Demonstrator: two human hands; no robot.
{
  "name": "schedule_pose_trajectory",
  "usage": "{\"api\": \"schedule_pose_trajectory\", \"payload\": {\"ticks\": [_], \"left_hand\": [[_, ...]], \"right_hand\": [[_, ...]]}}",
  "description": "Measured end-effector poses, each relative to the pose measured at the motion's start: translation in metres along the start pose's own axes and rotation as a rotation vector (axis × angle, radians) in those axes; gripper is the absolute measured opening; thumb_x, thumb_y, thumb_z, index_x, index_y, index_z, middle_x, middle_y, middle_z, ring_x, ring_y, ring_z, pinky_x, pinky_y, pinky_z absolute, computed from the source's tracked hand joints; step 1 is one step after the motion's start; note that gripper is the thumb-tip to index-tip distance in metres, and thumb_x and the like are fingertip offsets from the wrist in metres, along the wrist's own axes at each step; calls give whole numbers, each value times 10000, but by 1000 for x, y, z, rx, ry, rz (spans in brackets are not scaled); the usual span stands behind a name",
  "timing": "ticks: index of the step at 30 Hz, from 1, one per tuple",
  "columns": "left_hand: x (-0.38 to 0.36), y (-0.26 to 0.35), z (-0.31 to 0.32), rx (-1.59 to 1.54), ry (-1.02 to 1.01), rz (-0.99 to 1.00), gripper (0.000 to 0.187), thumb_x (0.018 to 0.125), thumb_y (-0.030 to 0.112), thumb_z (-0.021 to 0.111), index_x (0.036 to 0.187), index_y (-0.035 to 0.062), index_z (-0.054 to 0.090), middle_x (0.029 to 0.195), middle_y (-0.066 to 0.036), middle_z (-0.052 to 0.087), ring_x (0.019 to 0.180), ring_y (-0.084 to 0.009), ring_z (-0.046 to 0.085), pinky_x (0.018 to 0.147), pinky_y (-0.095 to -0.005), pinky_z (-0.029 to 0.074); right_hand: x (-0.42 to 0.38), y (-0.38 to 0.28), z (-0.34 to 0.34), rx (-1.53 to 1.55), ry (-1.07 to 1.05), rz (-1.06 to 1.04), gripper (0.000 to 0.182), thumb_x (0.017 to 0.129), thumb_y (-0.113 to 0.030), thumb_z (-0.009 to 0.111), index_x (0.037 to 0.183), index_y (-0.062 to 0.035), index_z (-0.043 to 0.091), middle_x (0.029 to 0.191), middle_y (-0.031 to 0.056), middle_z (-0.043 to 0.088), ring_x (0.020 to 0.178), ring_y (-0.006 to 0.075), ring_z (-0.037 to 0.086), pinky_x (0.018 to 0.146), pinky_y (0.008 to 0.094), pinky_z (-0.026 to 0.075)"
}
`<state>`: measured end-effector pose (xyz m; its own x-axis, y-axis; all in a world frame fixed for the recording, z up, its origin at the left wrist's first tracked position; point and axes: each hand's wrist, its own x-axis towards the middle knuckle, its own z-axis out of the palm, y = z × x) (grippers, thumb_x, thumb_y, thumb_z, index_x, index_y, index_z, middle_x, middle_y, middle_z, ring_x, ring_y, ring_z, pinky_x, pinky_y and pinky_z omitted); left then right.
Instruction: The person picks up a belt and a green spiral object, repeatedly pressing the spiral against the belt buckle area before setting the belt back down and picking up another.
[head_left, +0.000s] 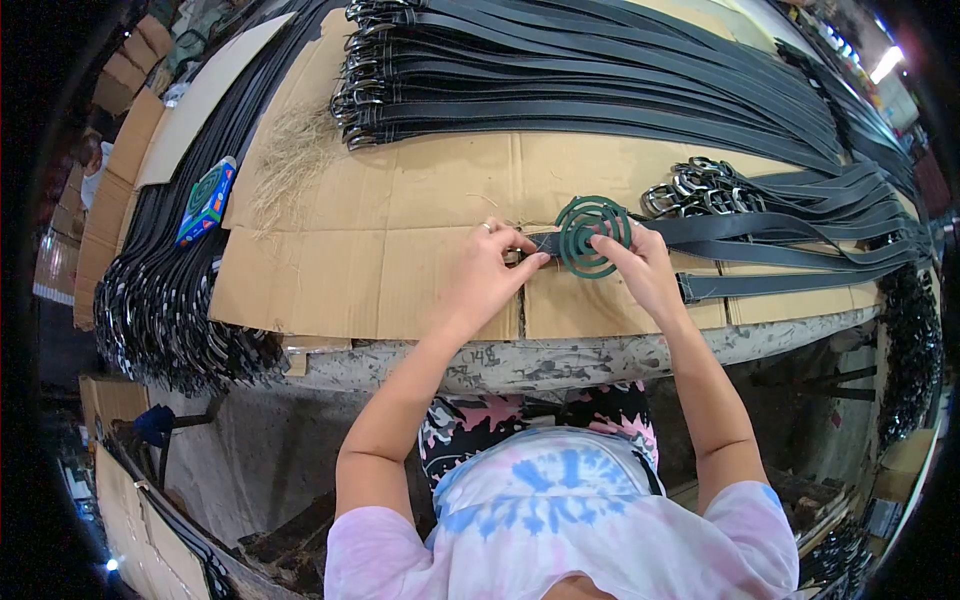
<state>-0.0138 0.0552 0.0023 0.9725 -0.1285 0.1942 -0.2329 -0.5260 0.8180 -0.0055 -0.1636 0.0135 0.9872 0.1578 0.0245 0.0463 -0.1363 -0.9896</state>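
My right hand [645,268] holds a green spiral coil [592,237], thumb on its middle, above the cardboard. Under and behind the coil runs a black belt [700,235]. Its left end, near a small metal buckle [515,256], is pinched between the thumb and fingers of my left hand [500,265]. The coil hides part of the belt and the fingertips of my right hand. Just right of my right hand lies another black belt [790,285], and above it several belts with silver buckles [700,188] are bunched.
A large stack of black belts [600,80] lies at the back. Loose pale threads [290,165] and a blue box [207,200] are at the left. More belts hang over the left edge [170,310]. Cardboard [430,185] covers the table. A person [97,170] is at the far left.
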Motion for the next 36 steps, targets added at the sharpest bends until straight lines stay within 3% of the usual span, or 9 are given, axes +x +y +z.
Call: {"api": "schedule_pose_trajectory", "payload": {"ticks": [3,8,18,23,24,26,32,34,36], "left_hand": [[5,-12,10,44,-68,-44,203,843,171,715,890,-20,665,819,-57,589,746,-120,572,664,-286,461],[6,-17,16,-243,6,-125,174,904,172,651,896,-2,655,757,-12,605,689,-76,530,625,-244,429],[7,-20,15,-346,-7,-131,153,915,159,637,893,9,655,750,18,612,688,-52,517,622,-222,416],[6,-22,12,-542,-50,-181,157,932,176,628,921,20,639,826,-5,645,788,-67,579,745,-220,460],[6,-22,11,-543,-49,-182,157,932,176,628,921,20,639,826,-5,645,788,-67,579,745,-220,460],[4,-23,10,-672,0,-165,147,941,162,618,913,18,633,774,15,627,716,-39,549,678,-210,453],[-4,-28,3,-726,-10,-197,112,934,137,628,916,27,618,801,34,613,737,-24,542,694,-193,451],[-4,-30,3,-713,-17,-187,111,934,134,629,915,25,617,807,31,616,742,-25,546,698,-193,452],[-5,-30,2,-700,-25,-176,111,933,132,629,914,24,615,813,28,620,747,-27,550,703,-194,454]], "right_hand": [[4,3,0,-52,-7,-56,188,865,-107,615,925,61,672,883,59,647,775,109,573,704,281,464],[9,10,-1,-120,-26,-17,231,838,-152,636,901,68,670,818,81,613,716,131,554,657,318,449],[9,-7,2,-223,-25,-48,228,816,-151,637,862,70,668,793,115,584,681,180,548,631,342,440],[10,-2,0,-254,-66,-65,209,821,-137,645,874,62,676,834,110,591,752,175,564,679,333,454],[9,-3,0,-254,-67,-65,209,821,-137,645,874,62,676,834,110,591,752,175,564,679,333,454],[6,-7,1,-168,-66,8,198,848,-112,639,919,71,662,927,72,612,900,149,561,795,290,443],[-3,-9,9,-138,-162,-39,210,851,-129,662,963,47,684,1045,66,578,1021,167,528,877,296,427],[-5,-1,12,-69,-149,-47,214,853,-133,657,981,37,684,1049,101,571,968,171,538,823,313,453],[-5,-3,11,-250,-170,-74,233,830,-153,675,975,29,690,1033,118,574,963,209,545,833,327,450]]}}
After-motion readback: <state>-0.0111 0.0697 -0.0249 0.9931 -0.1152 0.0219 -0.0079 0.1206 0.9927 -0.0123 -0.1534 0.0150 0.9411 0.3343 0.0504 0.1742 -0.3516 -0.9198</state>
